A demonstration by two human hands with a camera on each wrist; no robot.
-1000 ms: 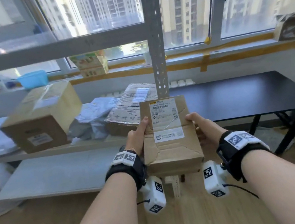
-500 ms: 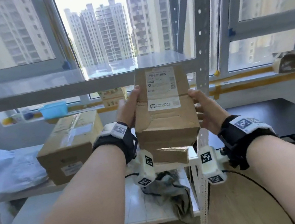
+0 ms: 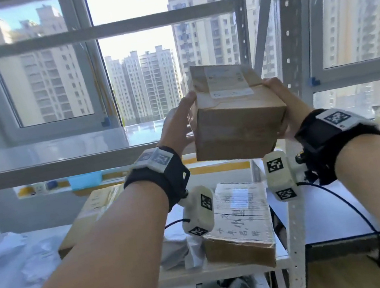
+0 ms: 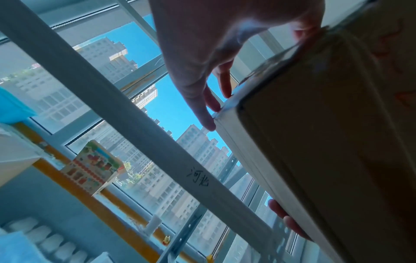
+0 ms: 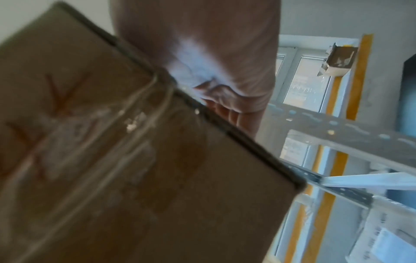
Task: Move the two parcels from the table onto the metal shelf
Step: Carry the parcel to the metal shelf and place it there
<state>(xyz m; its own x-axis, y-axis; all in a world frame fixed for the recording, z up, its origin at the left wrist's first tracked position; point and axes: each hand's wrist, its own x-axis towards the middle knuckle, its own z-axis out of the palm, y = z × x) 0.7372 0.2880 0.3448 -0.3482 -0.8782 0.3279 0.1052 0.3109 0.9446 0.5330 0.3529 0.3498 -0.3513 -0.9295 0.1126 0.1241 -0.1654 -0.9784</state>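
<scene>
Held aloft between left hand and right hand: a brown cardboard parcel, boxy, creased along its near face, sealed with glossy clear tape and topped by a white shipping label too blurred to read. Left hand pressed against the parcel's side, thumb up at the top corner, fingers reaching along a pale taped edge. Right hand wrapped round the opposite side of the parcel, fingers mostly hidden behind the cardboard; underside dark, smeared with tape glare and reddish marks hard to make out.

Just beyond the hands, level with the parcel's lower half: the smooth, glossy grey board of the metal shelf, parcel not yet resting on it. Close beside the right hand, a perforated grey upright.

Below the left hand, on a lower white board: a flat taped parcel with handwritten characters, a larger carton partly hidden by the forearm, crumpled white plastic bags. Below the right hand, a corner of the dark desk, mostly cut off.
</scene>
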